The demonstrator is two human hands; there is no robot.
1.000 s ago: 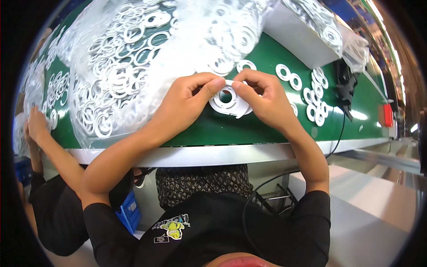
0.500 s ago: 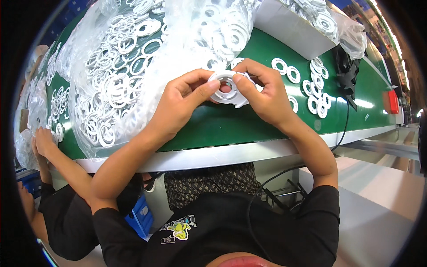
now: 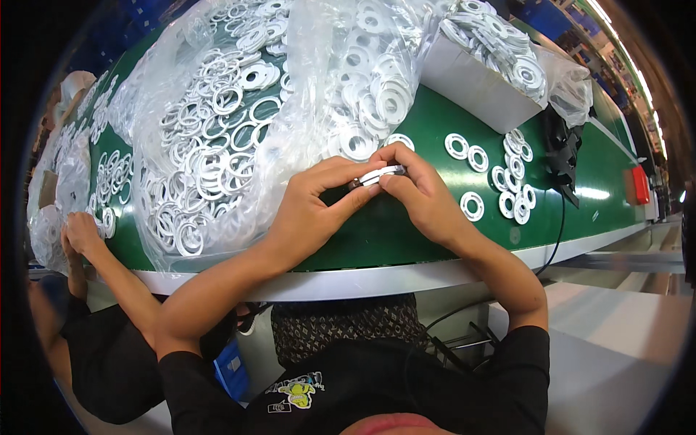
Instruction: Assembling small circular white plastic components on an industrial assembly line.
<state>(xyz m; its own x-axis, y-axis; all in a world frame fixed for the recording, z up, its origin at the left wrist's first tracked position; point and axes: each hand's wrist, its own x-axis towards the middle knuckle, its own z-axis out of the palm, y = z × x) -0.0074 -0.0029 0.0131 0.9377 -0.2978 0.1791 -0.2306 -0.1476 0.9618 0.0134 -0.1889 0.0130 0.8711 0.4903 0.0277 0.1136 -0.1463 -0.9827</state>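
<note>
Between both hands, above the near part of the green table, I hold a white plastic ring point(image 3: 378, 175), seen nearly edge-on. My left hand point(image 3: 313, 203) pinches its left end between thumb and fingers, where a small dark part shows that I cannot name. On the other end my right hand point(image 3: 419, 187) closes with thumb and index finger. Just beyond my hands lie flat white rings in a clear plastic bag point(image 3: 312, 94), and one loose ring point(image 3: 399, 141) rests behind my right fingers.
Thin white rings point(image 3: 210, 174) heap on plastic film at left. A white box point(image 3: 482, 83) full of rings stands far right. Several loose rings point(image 3: 513, 167) lie near black plastic point(image 3: 565, 148) and a red block point(image 3: 639, 185). At far left, a co-worker's hand point(image 3: 83, 232) touches rings.
The ring has tipped from face-up to nearly edge-on. My hands sit lower in the picture and closer together, and the whole view has shifted slightly.
</note>
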